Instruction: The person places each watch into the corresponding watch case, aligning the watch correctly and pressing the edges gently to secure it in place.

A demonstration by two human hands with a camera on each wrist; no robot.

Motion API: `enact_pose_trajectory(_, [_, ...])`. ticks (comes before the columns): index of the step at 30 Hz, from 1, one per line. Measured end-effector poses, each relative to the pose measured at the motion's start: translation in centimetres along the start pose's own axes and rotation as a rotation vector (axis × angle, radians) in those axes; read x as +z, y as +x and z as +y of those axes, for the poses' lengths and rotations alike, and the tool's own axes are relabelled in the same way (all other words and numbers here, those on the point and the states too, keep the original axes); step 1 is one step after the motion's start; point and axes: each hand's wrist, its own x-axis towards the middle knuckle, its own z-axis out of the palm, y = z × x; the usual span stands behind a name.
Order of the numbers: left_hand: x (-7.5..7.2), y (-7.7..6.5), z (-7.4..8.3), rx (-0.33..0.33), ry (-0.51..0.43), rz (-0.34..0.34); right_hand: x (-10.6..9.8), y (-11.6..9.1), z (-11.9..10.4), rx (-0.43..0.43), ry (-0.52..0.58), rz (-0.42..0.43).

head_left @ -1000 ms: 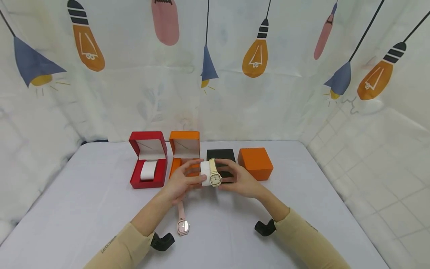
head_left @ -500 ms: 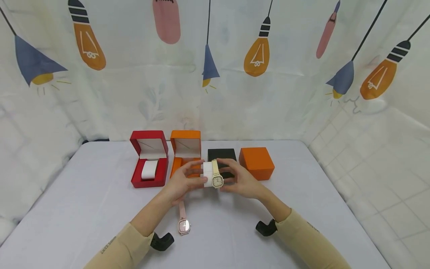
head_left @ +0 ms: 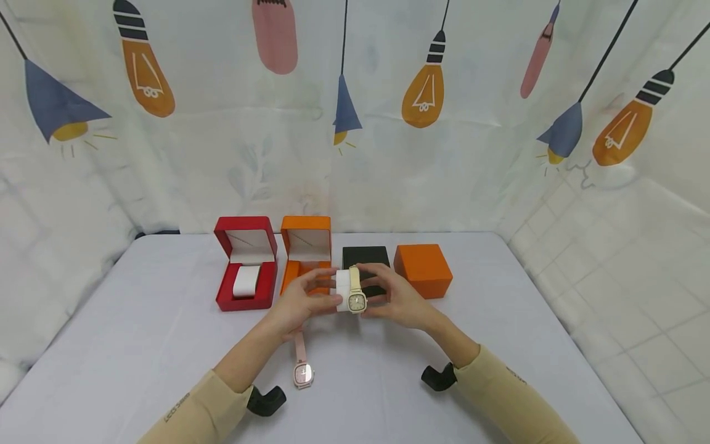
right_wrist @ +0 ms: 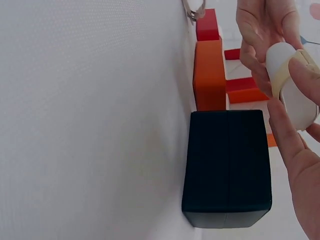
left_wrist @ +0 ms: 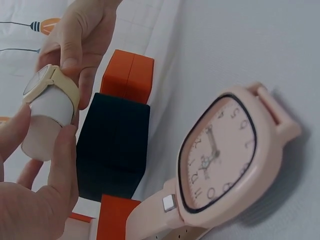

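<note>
Both hands hold a white watch cushion above the table, with a cream wristwatch strapped around it. My left hand pinches the bare left end between thumb and fingers. From the right, my right hand grips the end bearing the watch, its thumb and fingertips at the strap and case. The left wrist view shows the cream strap wrapped around the cushion, partly covered by fingers. A pink wristwatch lies on the table below my left hand, its upper strap partly hidden by that hand.
Behind the hands stand an open red box holding a white cushion and an open orange box, partly hidden. A closed black box and a closed orange box stand farther right. A patterned curtain hangs behind the table.
The cushion with the cream watch has shifted slightly right and toward me between the hands. Both hands keep nearly the same place and hold; the boxes and pink watch stay put.
</note>
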Motion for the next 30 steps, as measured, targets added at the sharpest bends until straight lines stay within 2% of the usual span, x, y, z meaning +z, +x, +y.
enact_pose_trajectory(15, [0.3, -0.2, 0.0, 0.005, 0.029, 0.001, 0.6, 0.1, 0.1, -0.014, -0.001, 0.009])
enact_pose_trajectory(25, [0.3, -0.2, 0.0, 0.004, 0.035, 0.019, 1.0, -0.2, 0.7, -0.118, -0.061, 0.061])
enact_pose_trajectory(30, [0.3, 0.0, -0.1, 0.011, 0.002, 0.011, 1.2, -0.4, 0.5, -0.12, -0.046, 0.097])
